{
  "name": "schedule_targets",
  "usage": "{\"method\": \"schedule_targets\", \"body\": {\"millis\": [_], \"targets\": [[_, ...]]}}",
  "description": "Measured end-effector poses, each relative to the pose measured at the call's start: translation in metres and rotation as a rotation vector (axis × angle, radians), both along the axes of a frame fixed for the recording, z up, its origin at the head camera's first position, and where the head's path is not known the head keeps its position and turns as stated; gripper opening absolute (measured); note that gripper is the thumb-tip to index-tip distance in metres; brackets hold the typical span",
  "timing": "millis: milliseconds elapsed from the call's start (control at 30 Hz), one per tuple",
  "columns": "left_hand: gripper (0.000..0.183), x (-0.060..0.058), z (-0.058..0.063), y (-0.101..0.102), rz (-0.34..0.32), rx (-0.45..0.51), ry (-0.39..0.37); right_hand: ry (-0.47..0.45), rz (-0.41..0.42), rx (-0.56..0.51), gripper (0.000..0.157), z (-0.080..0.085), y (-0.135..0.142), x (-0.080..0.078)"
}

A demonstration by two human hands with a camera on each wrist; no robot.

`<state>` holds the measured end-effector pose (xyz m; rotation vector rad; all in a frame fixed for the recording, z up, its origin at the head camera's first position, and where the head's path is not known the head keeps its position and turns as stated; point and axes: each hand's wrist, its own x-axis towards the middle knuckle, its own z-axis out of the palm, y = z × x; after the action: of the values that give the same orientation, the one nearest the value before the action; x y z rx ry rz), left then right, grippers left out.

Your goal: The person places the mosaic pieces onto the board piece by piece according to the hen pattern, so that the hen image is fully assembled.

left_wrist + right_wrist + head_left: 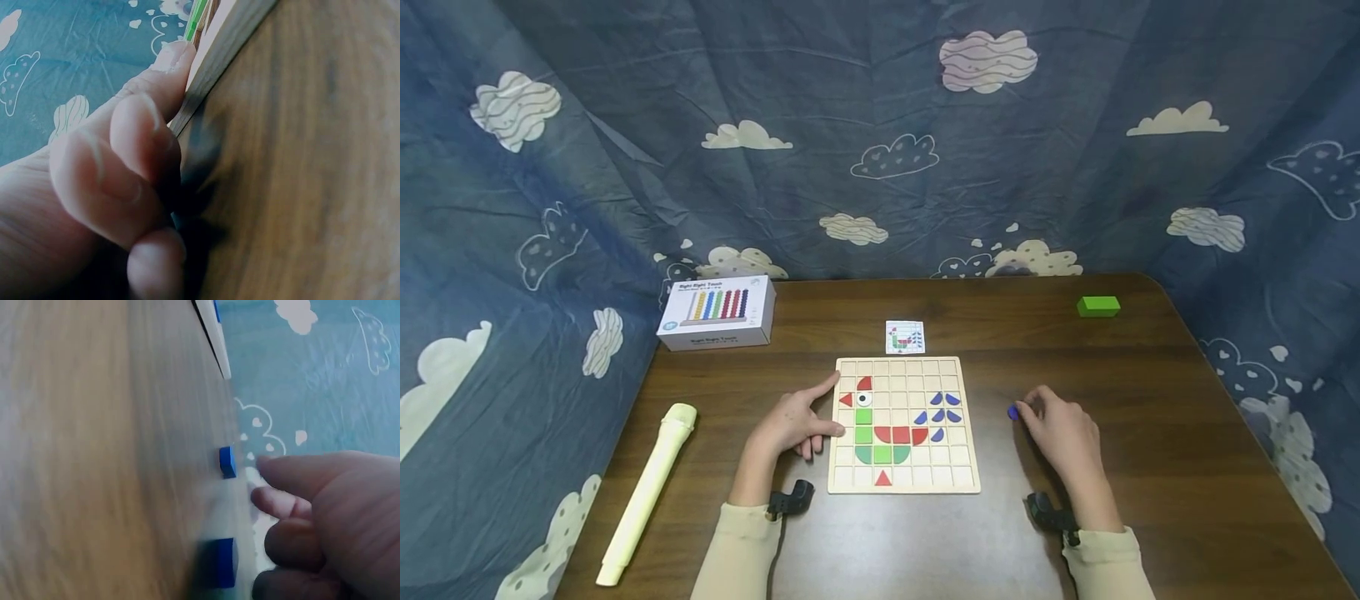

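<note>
A pale wooden grid board holds a bird figure of red, green and blue pieces, with a round eye piece. My left hand rests against the board's left side, index finger and thumb spread along that edge and the other fingers bent. Right of the board, my right hand is low over the table beside a small blue piece. In the right wrist view two blue pieces, one smaller and one larger, stand near the loosely bent fingers, apart from them.
A small picture card lies behind the board. A white box stands at the back left, and a pale yellow stick lies at left. One green block sits at the back right. A cloud-patterned curtain hangs behind.
</note>
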<state>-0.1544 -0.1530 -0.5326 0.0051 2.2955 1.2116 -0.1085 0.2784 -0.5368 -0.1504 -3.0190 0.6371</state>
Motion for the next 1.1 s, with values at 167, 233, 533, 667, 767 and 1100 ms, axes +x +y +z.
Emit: {"method": "schedule_targets", "body": {"millis": [167, 233, 533, 667, 767, 1100], "targets": [[0.098, 0.0, 0.001, 0.001, 0.005, 0.001, 0.007, -0.043, -0.034, 0.05, 0.043, 0.003, -0.007, 0.0], [0.098, 0.0, 0.002, 0.001, 0.007, 0.0, 0.005, -0.051, -0.03, 0.062, 0.041, 0.003, -0.009, -0.001], [0.099, -0.001, 0.002, -0.001, 0.008, -0.003, -0.002, -0.013, 0.02, -0.001, 0.028, 0.006, -0.019, -0.002], [0.099, 0.0, 0.0, -0.002, 0.015, 0.005, -0.009, -0.014, 0.086, -0.1, 0.024, 0.009, -0.042, 0.001], [0.099, 0.0, -0.001, -0.002, 0.015, 0.014, -0.009, -0.05, 0.16, -0.15, 0.019, 0.01, -0.06, 0.006], [0.098, 0.001, 0.0, 0.0, 0.004, 0.024, -0.005, -0.126, 0.186, -0.123, 0.017, 0.005, -0.077, 0.012]]}}
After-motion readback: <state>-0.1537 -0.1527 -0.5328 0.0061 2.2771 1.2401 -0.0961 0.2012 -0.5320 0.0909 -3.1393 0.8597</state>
